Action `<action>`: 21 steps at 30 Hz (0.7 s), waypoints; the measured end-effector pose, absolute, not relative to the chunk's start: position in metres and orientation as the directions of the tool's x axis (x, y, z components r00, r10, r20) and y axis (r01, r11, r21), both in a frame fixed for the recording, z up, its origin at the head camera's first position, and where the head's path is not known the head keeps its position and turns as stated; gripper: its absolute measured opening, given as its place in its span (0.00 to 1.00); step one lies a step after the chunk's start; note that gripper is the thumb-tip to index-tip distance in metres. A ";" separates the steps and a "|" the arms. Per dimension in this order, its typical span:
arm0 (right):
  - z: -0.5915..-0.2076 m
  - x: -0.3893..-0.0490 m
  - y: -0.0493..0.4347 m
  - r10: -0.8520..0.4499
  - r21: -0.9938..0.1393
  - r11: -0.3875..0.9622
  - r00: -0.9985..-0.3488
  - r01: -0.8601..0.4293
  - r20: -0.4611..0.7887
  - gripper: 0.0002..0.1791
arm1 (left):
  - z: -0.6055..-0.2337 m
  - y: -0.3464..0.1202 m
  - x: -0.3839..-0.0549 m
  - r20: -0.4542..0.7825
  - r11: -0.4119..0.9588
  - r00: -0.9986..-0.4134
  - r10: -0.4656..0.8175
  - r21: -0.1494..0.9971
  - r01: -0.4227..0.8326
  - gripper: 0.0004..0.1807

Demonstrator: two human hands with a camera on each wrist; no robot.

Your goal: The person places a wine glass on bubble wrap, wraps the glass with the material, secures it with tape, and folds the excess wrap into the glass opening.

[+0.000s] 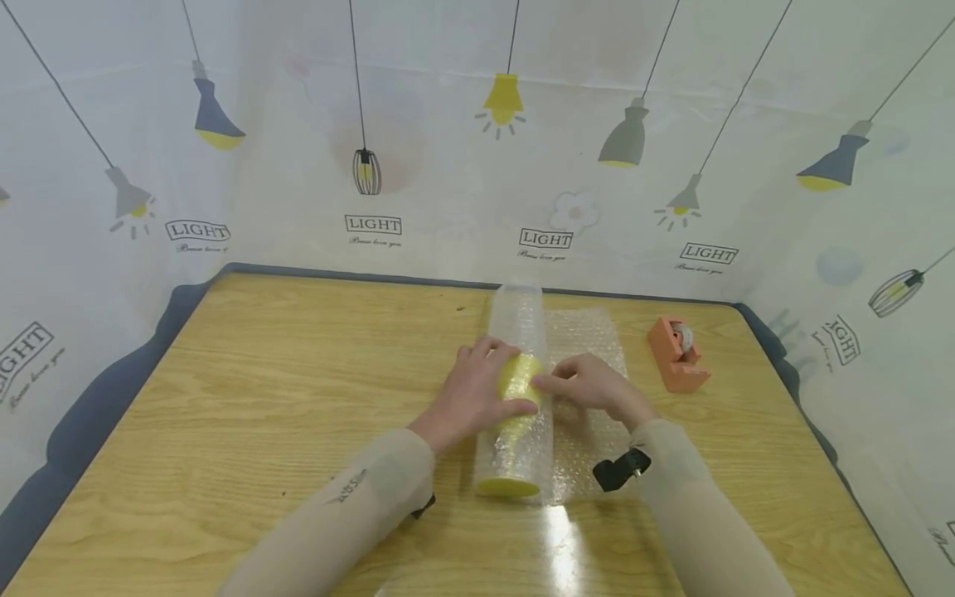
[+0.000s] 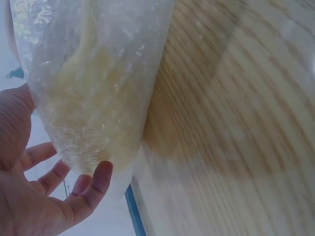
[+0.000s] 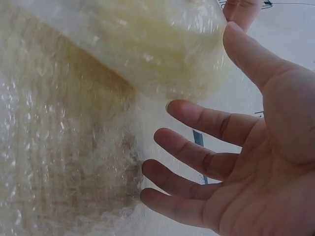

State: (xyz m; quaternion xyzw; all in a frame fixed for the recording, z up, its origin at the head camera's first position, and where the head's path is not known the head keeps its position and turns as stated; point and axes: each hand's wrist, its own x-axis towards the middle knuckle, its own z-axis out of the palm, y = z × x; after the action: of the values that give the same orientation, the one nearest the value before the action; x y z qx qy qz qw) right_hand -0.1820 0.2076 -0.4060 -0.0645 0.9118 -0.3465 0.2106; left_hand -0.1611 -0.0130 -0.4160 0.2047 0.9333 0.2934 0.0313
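- Pale backdrop printed with hanging lamps (image 1: 440, 99) behind our wood-grain table (image 1: 298, 356).
- Mid-table we note a long, translucent bubble-wrap roll (image 1: 518, 323) lying lengthwise, a yellow round-ended object (image 1: 509, 487) inside.
- Our left hand (image 1: 477, 390) rests over the roll, fingers spread.
- Our right hand (image 1: 589, 385) touches its right side, fingers loose.
- Flat clear bubble-wrap sheet (image 1: 589, 340) extends right of the roll; blocky orange tape dispenser (image 1: 675, 365) beyond, upright.
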 end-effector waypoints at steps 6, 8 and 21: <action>-0.403 -0.180 0.203 -0.250 -0.660 0.749 -0.897 0.059 -0.364 0.29 | -0.416 -0.007 -0.161 0.068 0.748 -0.915 0.397 0.554 0.365 0.49; -0.403 -0.180 0.201 -0.248 -0.651 0.757 -0.897 0.056 -0.365 0.30 | -0.417 -0.005 -0.161 0.075 0.753 -0.914 0.398 0.543 0.372 0.49; -0.404 -0.183 0.201 -0.238 -0.615 0.786 -0.887 0.063 -0.395 0.33 | -0.414 -0.001 -0.160 0.086 0.749 -0.906 0.414 0.534 0.393 0.50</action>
State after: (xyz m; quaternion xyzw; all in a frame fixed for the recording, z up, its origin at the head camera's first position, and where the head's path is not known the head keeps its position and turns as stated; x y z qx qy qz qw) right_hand -0.1832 0.2009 -0.4035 -0.0478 0.9161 -0.3234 0.2323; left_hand -0.1604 -0.0012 -0.4142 0.2159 0.9348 0.2813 0.0187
